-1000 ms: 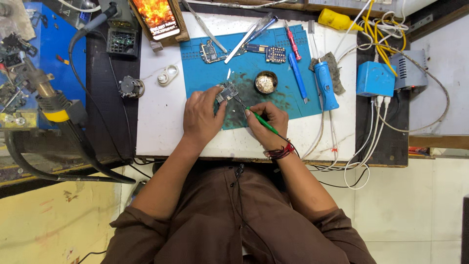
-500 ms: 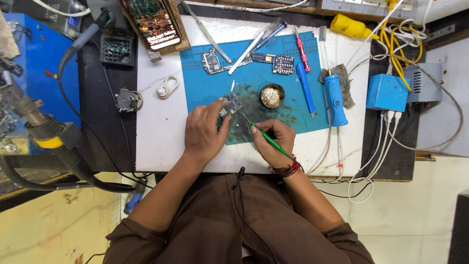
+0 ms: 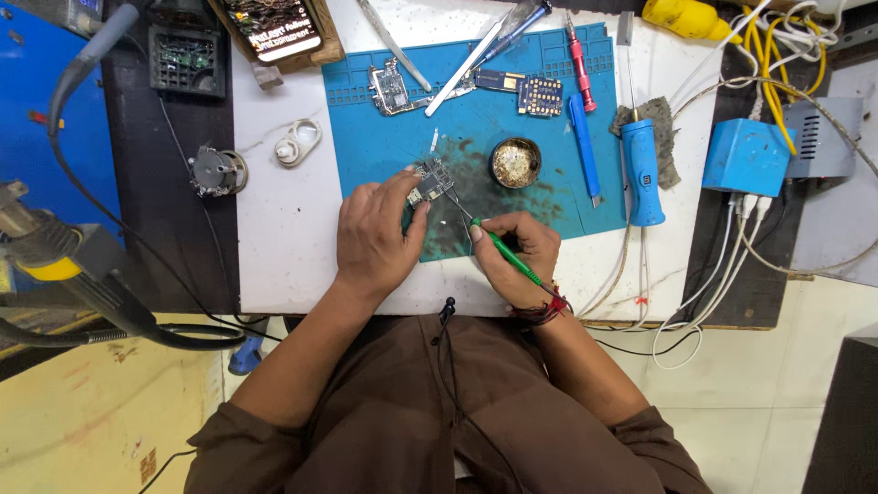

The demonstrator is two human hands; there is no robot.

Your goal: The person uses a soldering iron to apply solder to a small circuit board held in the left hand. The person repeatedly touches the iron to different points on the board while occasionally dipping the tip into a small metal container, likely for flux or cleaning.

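Observation:
My left hand [image 3: 375, 233] rests on the blue work mat [image 3: 549, 146] and pinches a small circuit board [image 3: 430, 181] with thumb and fingers. My right hand [image 3: 512, 256] grips a thin green-handled tool [image 3: 506, 253] like a pen, its metal tip pointing up-left toward the board. A round tin of brass wool [image 3: 515, 162] sits just right of the board. The mat under the board is stained dark.
On the mat lie another phone board [image 3: 389, 89], a small chip board [image 3: 541, 95], tweezers [image 3: 393, 41], a red screwdriver [image 3: 578, 59] and a blue pry tool [image 3: 585, 151]. A blue handheld tool [image 3: 643, 174] and blue box [image 3: 743, 155] with cables stand right. A hot-air nozzle [image 3: 41, 242] is left.
Both hands stay on the board and tool; the green tool's tip has shifted slightly closer to the board. The view has shifted a little as the head moved.

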